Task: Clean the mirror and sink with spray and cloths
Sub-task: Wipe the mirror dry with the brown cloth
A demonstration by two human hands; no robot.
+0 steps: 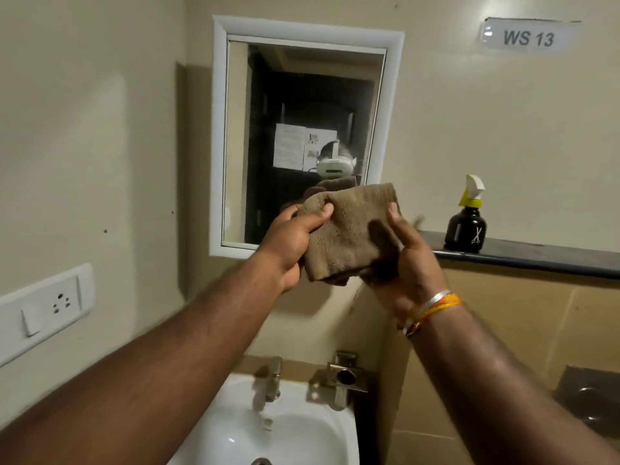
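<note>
— Brown towelling cloth (349, 233), bunched up, sits between both hands at chest height. What grips it?

— Left hand (288, 243) pinches its upper left edge, thumb curled over the top. Right hand (411, 260) clamps the right side, fingers tucked behind the folds, thumb upright in front.

— And the mirror?

— Mirror (302, 129), white-framed, hangs on the wall just behind and above the hands; the cloth overlaps its lower right corner.

— Where is the spray?

— Black spray bottle (467, 219) with a white and yellow trigger stands upright on a dark ledge (536, 258), off to the right of the right hand, apart from it.

— The sink?

— White sink (285, 427) lies below both forearms, with a metal tap (272, 377) at its back rim
</note>
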